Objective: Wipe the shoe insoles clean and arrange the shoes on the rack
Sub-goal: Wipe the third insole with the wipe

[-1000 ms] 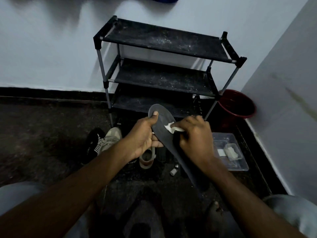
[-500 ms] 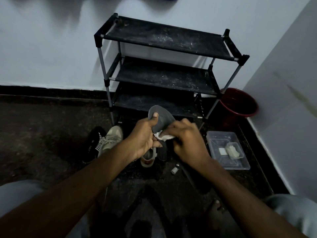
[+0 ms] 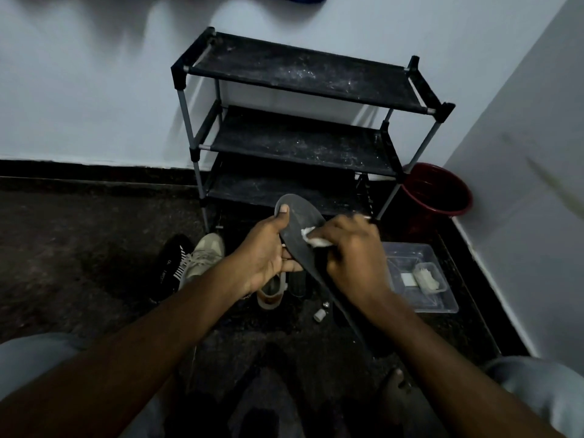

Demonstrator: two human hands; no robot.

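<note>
My left hand [image 3: 268,251] grips a dark grey insole [image 3: 300,216] near its toe end, thumb on top. My right hand [image 3: 354,251] pinches a small white wipe [image 3: 311,238] and presses it on the insole's upper face. The insole's heel end runs down behind my right wrist. Behind stands a black three-shelf shoe rack [image 3: 300,137] with bare, dusty shelves. On the floor to the left lie a beige sneaker [image 3: 205,257] and a black sneaker [image 3: 170,260]. Another shoe [image 3: 271,292] sits below my left hand, partly hidden.
A clear plastic tray [image 3: 420,279] holding small white items lies on the floor at the right. A red bucket [image 3: 436,191] stands in the corner beside the rack. A small white cap [image 3: 319,315] lies on the dark floor. My knees frame the bottom corners.
My right hand has rubbed the wipe along the insole, down toward my left hand and then back up toward the toe end. My left hand keeps its grip.
</note>
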